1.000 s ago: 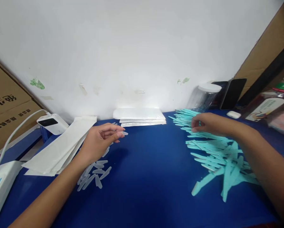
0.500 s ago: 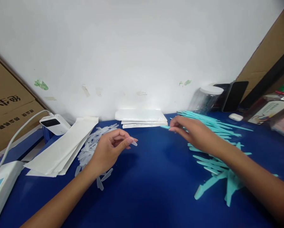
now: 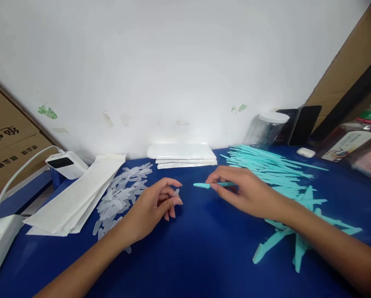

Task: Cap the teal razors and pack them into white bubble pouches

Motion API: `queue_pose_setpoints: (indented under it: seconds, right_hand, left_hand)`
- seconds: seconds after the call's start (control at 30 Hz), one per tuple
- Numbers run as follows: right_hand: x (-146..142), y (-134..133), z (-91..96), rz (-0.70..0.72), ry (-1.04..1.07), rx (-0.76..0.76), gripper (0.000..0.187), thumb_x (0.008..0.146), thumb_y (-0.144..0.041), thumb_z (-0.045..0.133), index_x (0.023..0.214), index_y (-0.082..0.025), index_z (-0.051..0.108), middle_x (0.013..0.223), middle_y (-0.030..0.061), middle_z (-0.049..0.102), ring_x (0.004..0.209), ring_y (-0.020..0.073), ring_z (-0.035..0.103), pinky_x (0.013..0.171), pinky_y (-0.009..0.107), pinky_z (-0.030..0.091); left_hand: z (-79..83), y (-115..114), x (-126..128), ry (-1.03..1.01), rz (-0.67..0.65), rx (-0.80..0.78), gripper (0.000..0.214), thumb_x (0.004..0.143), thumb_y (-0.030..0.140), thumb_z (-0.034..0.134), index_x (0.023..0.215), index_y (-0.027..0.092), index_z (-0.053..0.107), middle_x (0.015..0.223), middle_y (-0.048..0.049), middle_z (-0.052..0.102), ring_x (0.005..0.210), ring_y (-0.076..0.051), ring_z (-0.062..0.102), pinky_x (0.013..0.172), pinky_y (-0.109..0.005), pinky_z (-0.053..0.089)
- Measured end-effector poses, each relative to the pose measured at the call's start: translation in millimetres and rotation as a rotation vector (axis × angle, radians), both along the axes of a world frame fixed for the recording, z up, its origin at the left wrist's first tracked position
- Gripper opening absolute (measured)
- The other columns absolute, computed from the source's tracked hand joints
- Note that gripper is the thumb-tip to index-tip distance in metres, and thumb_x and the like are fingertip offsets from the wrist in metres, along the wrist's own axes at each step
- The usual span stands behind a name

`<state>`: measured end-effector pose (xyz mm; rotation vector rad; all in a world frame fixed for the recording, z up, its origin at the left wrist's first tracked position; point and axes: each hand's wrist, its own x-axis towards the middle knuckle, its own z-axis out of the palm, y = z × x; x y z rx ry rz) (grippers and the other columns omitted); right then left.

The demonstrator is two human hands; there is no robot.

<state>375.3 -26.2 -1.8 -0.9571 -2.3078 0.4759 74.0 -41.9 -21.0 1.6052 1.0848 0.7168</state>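
My right hand [image 3: 244,192] pinches a slim turquoise eyebrow razor [image 3: 201,186], its head pointing left. Facing it, my left hand [image 3: 152,205] has a small translucent blade cap [image 3: 176,193] between thumb and fingers. The cap and the razor head are apart, a short gap between them. Beside my left wrist lies a heap of similar translucent caps [image 3: 120,196]. Behind my right hand spreads a pile of turquoise razors [image 3: 259,163]. Nearer, partly under my right forearm, more turquoise razors [image 3: 269,244] with broader ends lie crosswise.
White flat sleeves lie in a stack [image 3: 185,152] by the wall and in a fan [image 3: 76,198] at left. A white power bank [image 3: 66,164] with a cable and a power strip [image 3: 2,236] are left. A clear jar [image 3: 267,128], phone [image 3: 305,124], earbud case [image 3: 305,152] and bottle [image 3: 346,140] stand right.
My right hand has moved down and left from the pile's edge, bringing the razor near my left hand. My left hand has shifted slightly lower, its index finger lifted from the cap.
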Motion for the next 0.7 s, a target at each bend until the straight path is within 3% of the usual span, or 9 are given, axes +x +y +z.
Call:
queue_pose_setpoints:
  seconds: [0.27,0.5,0.7]
  right_hand:
    - [-5.2,-4.0,-6.6,0.104,0.002,-0.05,0.021,0.109,-0.03,0.059,0.119,-0.027,0.078,0.109,0.0057,0.079,0.089,0.0187,0.073,0.074,0.029,0.056]
    - [-7.0,-4.4,-7.8,0.132,0.03,-0.06,0.021,0.11,-0.03,0.059,0.121,-0.027,0.077,0.108,0.0053,0.077,0.084,0.0175,0.071,0.069,0.03,0.054]
    - [-8.5,-5.6,-9.2,0.17,0.067,0.017,0.02,0.108,-0.025,0.063,0.123,-0.029,0.077,0.114,0.0049,0.077,0.096,0.018,0.072,0.078,0.029,0.056]
  left_hand:
    - [2.9,-1.3,1.4,0.075,0.022,0.048,0.029,0.096,0.051,0.076,0.098,0.023,0.071,0.085,-0.0032,0.08,0.063,-0.015,0.065,0.06,-0.027,0.055]
    - [2.2,-3.6,3.4,0.136,-0.01,0.074,0.027,0.097,0.053,0.075,0.097,0.026,0.081,0.08,-0.0026,0.079,0.072,-0.018,0.069,0.066,-0.028,0.055]
    - [3.6,-5.6,6.8,0.087,-0.044,0.053,0.03,0.102,0.052,0.069,0.1,0.026,0.084,0.081,-0.0019,0.079,0.071,-0.016,0.067,0.067,-0.025,0.054]
